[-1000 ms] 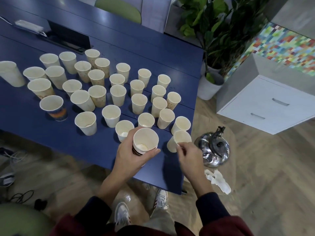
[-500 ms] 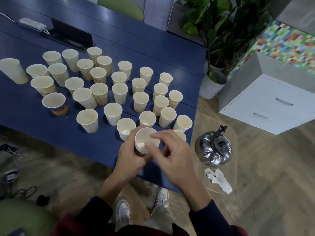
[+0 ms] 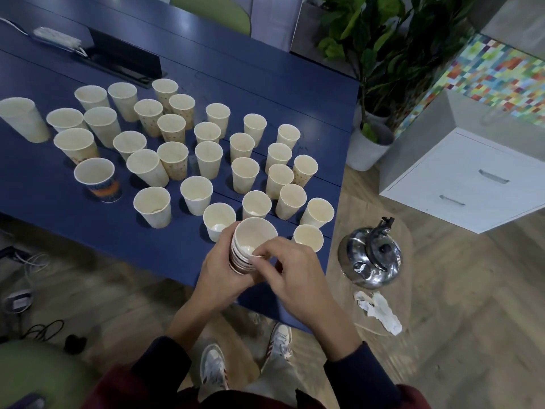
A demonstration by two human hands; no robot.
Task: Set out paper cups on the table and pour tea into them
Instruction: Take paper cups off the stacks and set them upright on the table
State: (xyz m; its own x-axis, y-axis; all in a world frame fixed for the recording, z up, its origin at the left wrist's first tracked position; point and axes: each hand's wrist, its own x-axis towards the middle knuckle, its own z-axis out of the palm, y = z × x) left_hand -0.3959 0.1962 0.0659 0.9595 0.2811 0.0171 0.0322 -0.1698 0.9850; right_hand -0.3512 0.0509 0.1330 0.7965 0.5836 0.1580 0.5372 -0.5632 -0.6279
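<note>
Paper cups, nested in a short stack (image 3: 253, 233), sit in the left hand (image 3: 216, 274) just above the near edge of the blue table (image 3: 88, 237). That hand's fingers curl round the lower cups from the left and hold the stack firmly. The right hand (image 3: 299, 277) comes in from the person's side, its fingertips (image 3: 261, 259) pinched narrow on the near rim of the top cup. Whether they have worked that rim free of the one beneath cannot be told. The stack stands close to upright, mouth up, so its long axis runs straight up out of the left hand's grip. The top cup will probably have to slide out along that line, lifted by the right hand while the left holds the rest down. Many single cups (image 3: 196, 196) stand in loose rows further back, the nearest cup (image 3: 308, 237) just right of the stack. The kettle (image 3: 370, 258) sits off the table, lower and to the right, nearer the right hand, so pouring looks some way off.
</note>
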